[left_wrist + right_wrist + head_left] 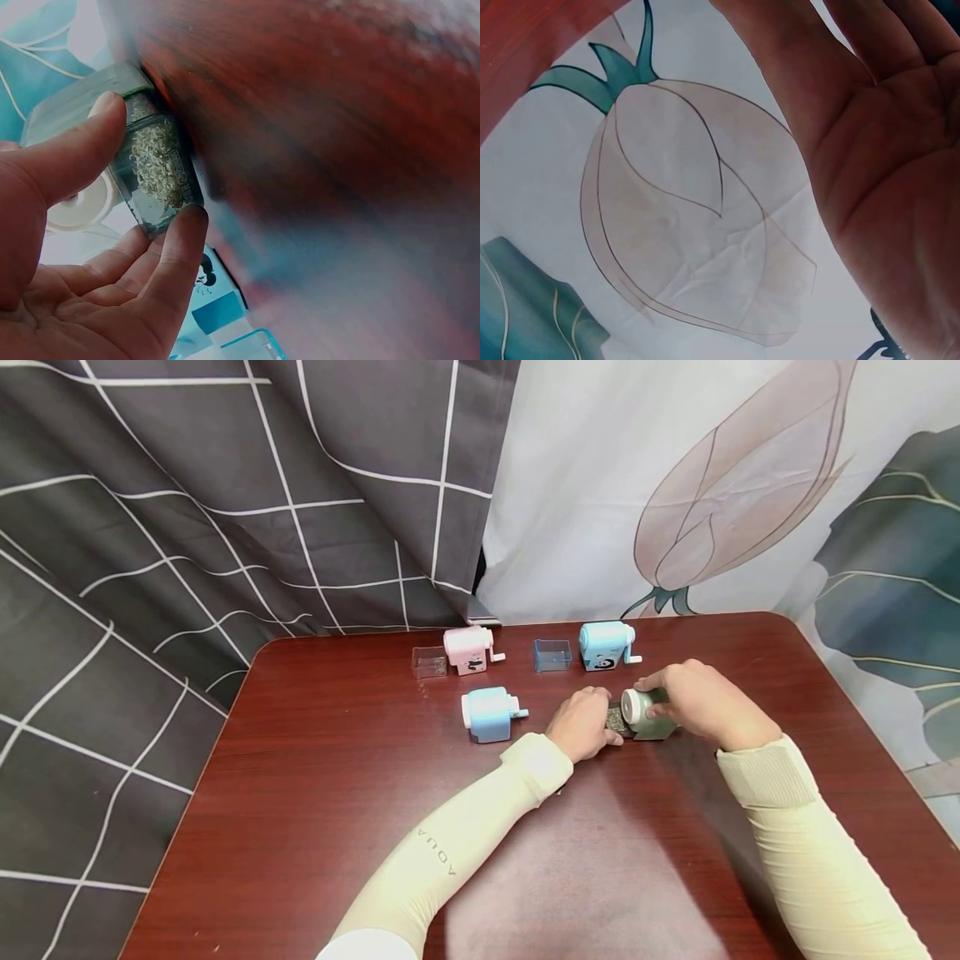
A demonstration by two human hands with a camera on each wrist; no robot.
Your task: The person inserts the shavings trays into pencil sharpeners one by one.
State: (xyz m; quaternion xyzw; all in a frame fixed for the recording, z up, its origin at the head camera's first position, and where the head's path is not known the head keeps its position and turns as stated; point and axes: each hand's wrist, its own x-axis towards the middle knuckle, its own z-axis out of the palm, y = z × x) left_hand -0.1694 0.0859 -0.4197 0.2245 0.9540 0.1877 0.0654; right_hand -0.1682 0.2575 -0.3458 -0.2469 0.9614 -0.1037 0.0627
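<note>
Tabletop (322, 793): glossy red-brown wood grain. Green sharpener (654, 727) toward tabletop's two o'clock: smooth plastic, boxy body, round white cap (631, 707) at ten o'clock. Smoky see-through drawer (156, 216) at sharpener's nine o'clock, holding pale, curly shavings (157, 161); left hand (581, 724) pinches drawer between thumb (75, 154) and fingertips (187, 223). Right hand (701, 700) grips sharpener body from two o'clock. Blue sharpener (490, 718) well apart, at nine o'clock.

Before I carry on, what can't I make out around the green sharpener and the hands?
Head view: whether the green sharpener has a crank; the right hand covers its right end.
Left wrist view: the marking on the shavings drawer; too small and blurred to read.
Right wrist view: the right hand's fingertips; cut off by the picture's edge.
</note>
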